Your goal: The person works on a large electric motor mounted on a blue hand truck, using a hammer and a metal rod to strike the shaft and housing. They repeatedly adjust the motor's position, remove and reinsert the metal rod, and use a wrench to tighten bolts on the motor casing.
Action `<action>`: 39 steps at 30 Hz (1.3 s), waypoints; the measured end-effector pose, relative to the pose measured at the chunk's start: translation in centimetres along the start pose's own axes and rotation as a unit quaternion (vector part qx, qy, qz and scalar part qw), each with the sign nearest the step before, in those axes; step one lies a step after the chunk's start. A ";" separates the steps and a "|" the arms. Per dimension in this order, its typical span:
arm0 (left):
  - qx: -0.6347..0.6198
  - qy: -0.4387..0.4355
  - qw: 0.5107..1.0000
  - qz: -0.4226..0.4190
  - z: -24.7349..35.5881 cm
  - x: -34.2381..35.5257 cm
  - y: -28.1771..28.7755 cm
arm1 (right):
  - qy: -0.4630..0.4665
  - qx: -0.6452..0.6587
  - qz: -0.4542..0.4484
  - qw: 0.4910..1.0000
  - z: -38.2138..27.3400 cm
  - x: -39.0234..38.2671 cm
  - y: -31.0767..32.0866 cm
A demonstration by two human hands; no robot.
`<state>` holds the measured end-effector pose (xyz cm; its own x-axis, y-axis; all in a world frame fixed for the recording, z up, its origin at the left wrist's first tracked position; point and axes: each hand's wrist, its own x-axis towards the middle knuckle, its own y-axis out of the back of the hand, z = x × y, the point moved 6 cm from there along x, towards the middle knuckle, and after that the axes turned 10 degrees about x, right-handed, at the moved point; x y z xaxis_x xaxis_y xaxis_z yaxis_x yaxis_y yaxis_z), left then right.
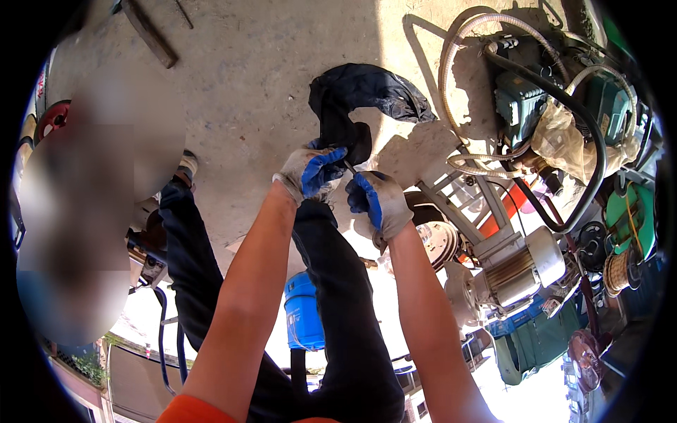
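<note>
Both my hands wear grey gloves with blue fingers and are raised together. My left hand (310, 173) grips the lower end of a black, floppy rubber tube (363, 92) that folds over above it. My right hand (379, 202) is curled just to the right, its fingertips pinching a thin metal stem (350, 167) that sticks out of the rubber between the two hands. My bare forearms with orange sleeves rise from the lower edge.
Behind is a concrete surface (254, 84) with a wooden plank (149, 33). On the right stands a machine with a silver motor (518, 275), hoses (486, 25) and a green unit (520, 106). A blue canister (305, 314) and another person's dark trousers (185, 247) are at centre and left.
</note>
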<state>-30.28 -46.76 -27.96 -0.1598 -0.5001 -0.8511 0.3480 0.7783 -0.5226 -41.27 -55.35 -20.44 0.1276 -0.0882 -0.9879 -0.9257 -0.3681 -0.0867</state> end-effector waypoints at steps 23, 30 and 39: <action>0.384 -0.191 0.859 0.279 11.2 -29.6 12.8 | 0.376 -0.364 -0.097 0.846 -5.1 -15.1 -25.6; 0.201 -0.402 0.740 0.500 17.4 -59.8 27.8 | 0.268 -0.460 -0.275 0.801 7.5 -18.0 -50.9; 0.442 -0.383 0.425 0.691 22.9 -74.5 46.3 | 0.312 -0.636 -0.226 0.669 18.8 -15.1 -72.1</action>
<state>18.86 17.80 12.35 0.9911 -0.0366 0.1276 -0.1144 0.2525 0.9608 16.81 -10.09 -1.69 0.7833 0.0749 -0.6171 0.2585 -0.9421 0.2137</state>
